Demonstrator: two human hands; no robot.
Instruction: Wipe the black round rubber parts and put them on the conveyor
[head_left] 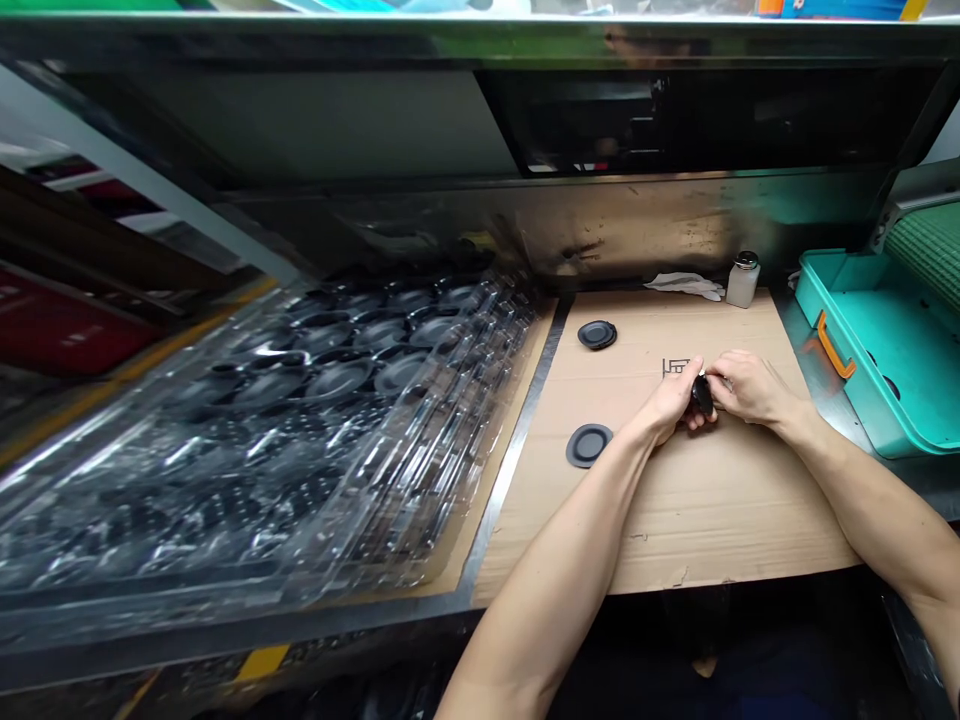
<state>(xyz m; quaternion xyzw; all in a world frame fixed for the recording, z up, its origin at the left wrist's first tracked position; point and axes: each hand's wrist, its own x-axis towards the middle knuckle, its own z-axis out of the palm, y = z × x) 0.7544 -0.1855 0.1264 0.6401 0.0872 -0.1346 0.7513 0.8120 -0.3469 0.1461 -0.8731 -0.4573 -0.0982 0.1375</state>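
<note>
My left hand (673, 402) is closed around a small black round part (702, 394), held tilted on edge above the cardboard sheet (720, 500). Against the part's upper right edge, the fingers of my right hand (750, 386) are pinched together. A tiny whitish bit shows by the fingertips, too small to name. To the left of my hands, a flat black disc (589, 446) with a raised ring lies on the cardboard. Farther back is another black disc-shaped piece (597, 334), which looks thicker.
Clear plastic trays (420, 470) with many black round parts cover the bench on the left. A white bottle with a metal cap (743, 280) and a white glove or cloth (684, 286) stand at the back. A teal bin (862, 375) with an orange handle sits right.
</note>
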